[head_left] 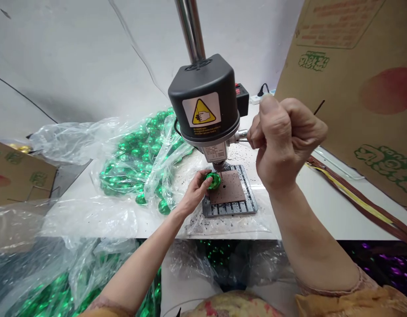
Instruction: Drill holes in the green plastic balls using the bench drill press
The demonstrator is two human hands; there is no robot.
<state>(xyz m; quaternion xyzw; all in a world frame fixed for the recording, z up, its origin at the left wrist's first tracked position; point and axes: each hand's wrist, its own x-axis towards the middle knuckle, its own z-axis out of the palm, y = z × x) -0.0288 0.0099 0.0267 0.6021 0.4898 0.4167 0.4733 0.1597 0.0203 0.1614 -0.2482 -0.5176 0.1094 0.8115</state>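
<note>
My left hand [195,192] pinches a shiny green faceted ball [212,181] between thumb and fingers. The ball is beneath the chuck of a small black bench drill press [203,103], over the left part of a brown square board [234,189]. That board has a small dark hole and lies on the drill's grey slotted base [230,210]. Raised to the right of the drill head, my right hand [286,136] is closed around the feed lever [243,133]. Its palm side and most of the lever are hidden.
A clear plastic bag of many green balls [134,160] lies left of the drill, with loose balls [164,207] near it. Dark shavings dot the white table [117,220]. Cardboard boxes [352,83] flank it. Brown and yellow straps [355,193] run along the right.
</note>
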